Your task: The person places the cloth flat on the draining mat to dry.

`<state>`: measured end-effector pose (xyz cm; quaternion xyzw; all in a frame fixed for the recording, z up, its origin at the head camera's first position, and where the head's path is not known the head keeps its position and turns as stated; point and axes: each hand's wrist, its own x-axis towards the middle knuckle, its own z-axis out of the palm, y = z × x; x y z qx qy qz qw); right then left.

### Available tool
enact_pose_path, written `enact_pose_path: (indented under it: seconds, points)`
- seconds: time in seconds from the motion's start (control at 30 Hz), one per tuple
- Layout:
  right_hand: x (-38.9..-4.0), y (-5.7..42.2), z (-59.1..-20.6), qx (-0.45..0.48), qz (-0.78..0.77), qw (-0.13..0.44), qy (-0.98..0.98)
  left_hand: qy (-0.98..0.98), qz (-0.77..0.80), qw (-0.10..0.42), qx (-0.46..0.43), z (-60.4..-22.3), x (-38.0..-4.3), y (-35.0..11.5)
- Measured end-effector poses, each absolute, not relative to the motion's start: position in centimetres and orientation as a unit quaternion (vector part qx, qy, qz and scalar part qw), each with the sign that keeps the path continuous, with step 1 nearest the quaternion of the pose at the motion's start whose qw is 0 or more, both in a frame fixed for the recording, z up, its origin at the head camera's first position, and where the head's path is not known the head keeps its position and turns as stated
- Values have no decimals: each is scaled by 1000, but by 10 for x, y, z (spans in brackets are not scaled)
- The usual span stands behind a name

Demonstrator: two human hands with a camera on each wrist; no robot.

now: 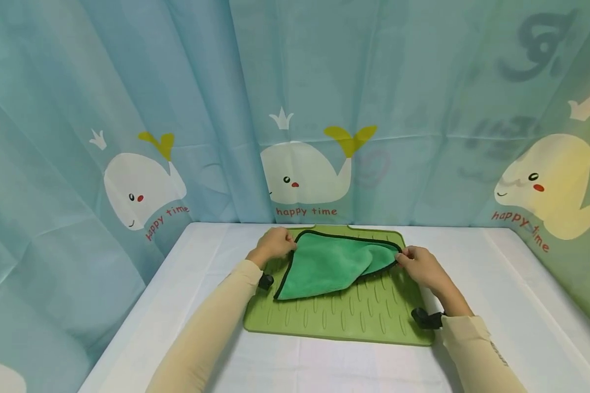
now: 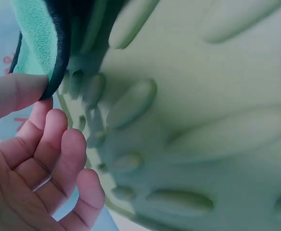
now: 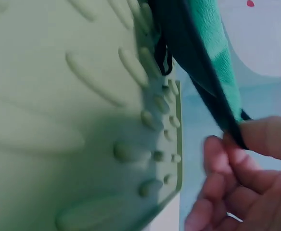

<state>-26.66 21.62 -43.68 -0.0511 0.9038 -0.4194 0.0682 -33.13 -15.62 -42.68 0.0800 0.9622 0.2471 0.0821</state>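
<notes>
A green cloth [image 1: 324, 265] with a black edge is stretched between both hands above a light green ridged mat [image 1: 319, 319]. The left hand [image 1: 274, 244] pinches the cloth's upper left edge between thumb and forefinger; in the left wrist view its other fingers [image 2: 73, 154] curve loosely beneath the cloth [image 2: 37, 38]. At the far right corner, the right hand [image 1: 423, 266] pinches the black-edged cloth with thumb and fingertips. A fold runs through the cloth's right part, and its lower left corner hangs down toward the mat. The right wrist view shows a small black loop [image 3: 165, 62] at the cloth's edge.
The mat lies on a white-covered table [image 1: 496, 284], near its back edge. Behind and beside it hangs a light blue curtain [image 1: 403, 82] printed with whales. Black wrist cameras [image 1: 425, 318] sit on both wrists, close over the mat.
</notes>
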Motion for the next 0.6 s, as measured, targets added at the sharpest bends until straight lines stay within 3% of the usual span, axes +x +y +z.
enact_pose_path:
  seconds: [0.3,0.6]
  points:
    - [-268,204,-433,-26,-440,13,898,958,269,66,70,-427,-330,-168]
    - [-287,198,-429,-34,-442,8,896,955,287,57,59,-427,-331,-177]
